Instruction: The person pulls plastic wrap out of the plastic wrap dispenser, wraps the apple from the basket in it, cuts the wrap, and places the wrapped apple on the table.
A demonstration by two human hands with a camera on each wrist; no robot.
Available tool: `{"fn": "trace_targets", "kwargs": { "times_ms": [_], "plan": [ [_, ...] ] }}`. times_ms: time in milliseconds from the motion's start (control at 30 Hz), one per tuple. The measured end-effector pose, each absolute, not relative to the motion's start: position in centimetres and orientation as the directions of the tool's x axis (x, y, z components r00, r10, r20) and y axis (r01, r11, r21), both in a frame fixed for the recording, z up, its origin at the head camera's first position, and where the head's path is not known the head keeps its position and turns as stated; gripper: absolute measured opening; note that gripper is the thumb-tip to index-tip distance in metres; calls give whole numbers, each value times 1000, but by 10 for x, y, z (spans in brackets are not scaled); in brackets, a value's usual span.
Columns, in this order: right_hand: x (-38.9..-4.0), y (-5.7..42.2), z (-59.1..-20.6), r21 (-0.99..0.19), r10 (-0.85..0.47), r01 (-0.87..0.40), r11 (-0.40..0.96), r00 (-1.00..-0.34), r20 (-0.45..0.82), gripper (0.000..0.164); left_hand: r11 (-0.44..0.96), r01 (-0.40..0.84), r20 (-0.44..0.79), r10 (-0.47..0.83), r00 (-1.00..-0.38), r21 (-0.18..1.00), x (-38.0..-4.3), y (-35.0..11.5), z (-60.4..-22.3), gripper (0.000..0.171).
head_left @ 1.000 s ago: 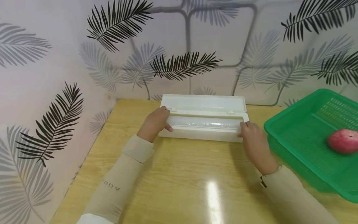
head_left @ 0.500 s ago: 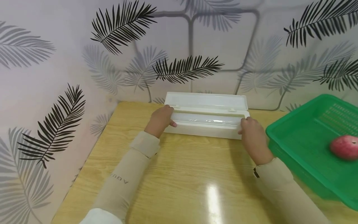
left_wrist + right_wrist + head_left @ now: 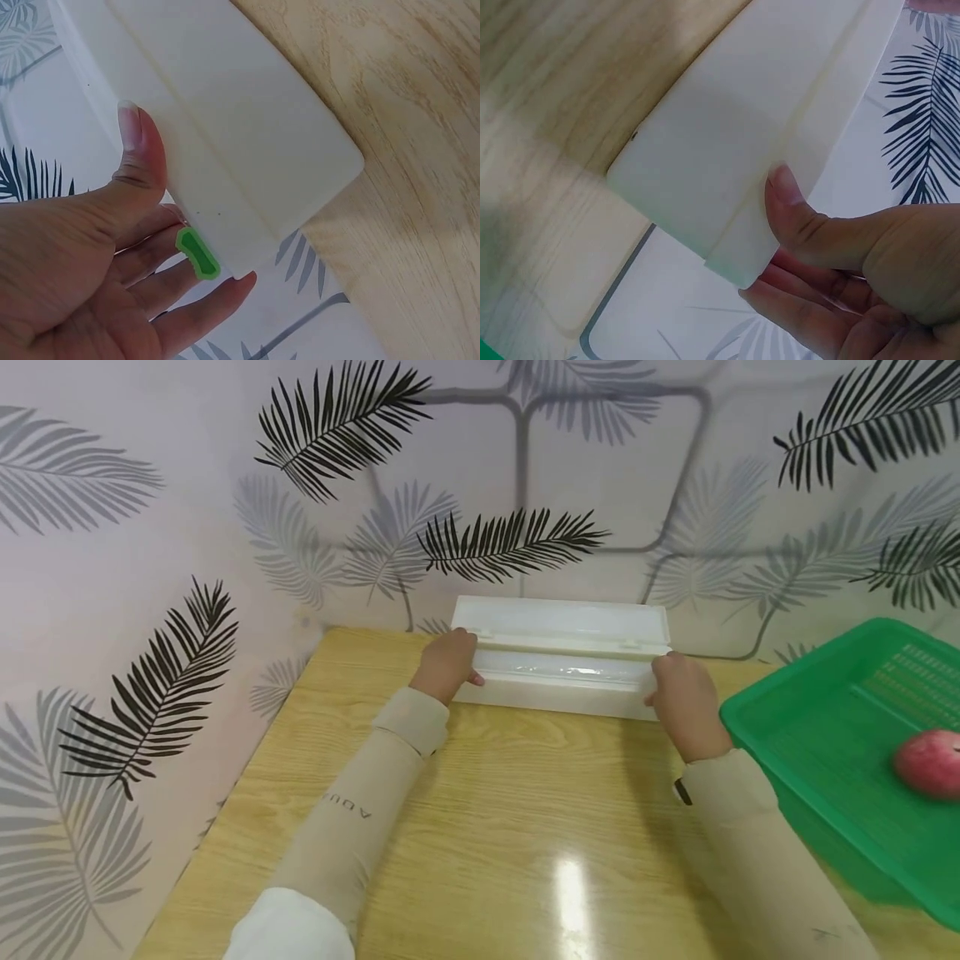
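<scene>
A long white cling film box (image 3: 558, 694) stands near the wall at the back of the table, its lid (image 3: 564, 620) tilted up and back. Inside lies a shiny roll of clear film (image 3: 566, 667). My left hand (image 3: 447, 665) grips the box's left end, my right hand (image 3: 690, 708) its right end. In the left wrist view the thumb (image 3: 142, 142) presses the front wall while the other fingers curl behind, beside a small green piece (image 3: 197, 253) at the end. The right thumb (image 3: 785, 195) lies on the front wall likewise, fingers round the back edge.
A green plastic basket (image 3: 817, 777) stands on the right, close to my right forearm, with a round pinkish-red fruit (image 3: 930, 764) in it. Behind the wooden table (image 3: 525, 827) rises a wall (image 3: 450, 460) with a feather-leaf pattern.
Both hands have shifted the box a little back toward the wall and slightly right, holding its ends throughout. The head view has also shifted slightly.
</scene>
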State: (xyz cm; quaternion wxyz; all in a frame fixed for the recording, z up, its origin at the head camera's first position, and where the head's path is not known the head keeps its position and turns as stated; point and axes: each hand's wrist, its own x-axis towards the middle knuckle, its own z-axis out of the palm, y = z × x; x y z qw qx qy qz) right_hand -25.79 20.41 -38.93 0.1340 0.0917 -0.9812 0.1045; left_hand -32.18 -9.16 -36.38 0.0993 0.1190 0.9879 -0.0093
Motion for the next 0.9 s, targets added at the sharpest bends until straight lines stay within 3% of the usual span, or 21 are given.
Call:
{"fn": "trace_targets", "kwargs": {
  "times_ms": [367,600,900],
  "plan": [
    [-265,204,-377,-187,-148,-193,963,-962,229,28,974,225,-178,225,-958,19,-326,-94,-358,64],
    [-267,212,-377,-229,-131,-160,960,-982,137,51,969,241,-145,246,-958,55,-316,-94,-358,61],
    [-262,214,-381,-164,-219,-237,958,-968,118,50,964,254,-138,263,-955,76,-312,-95,-364,57]
  ]
}}
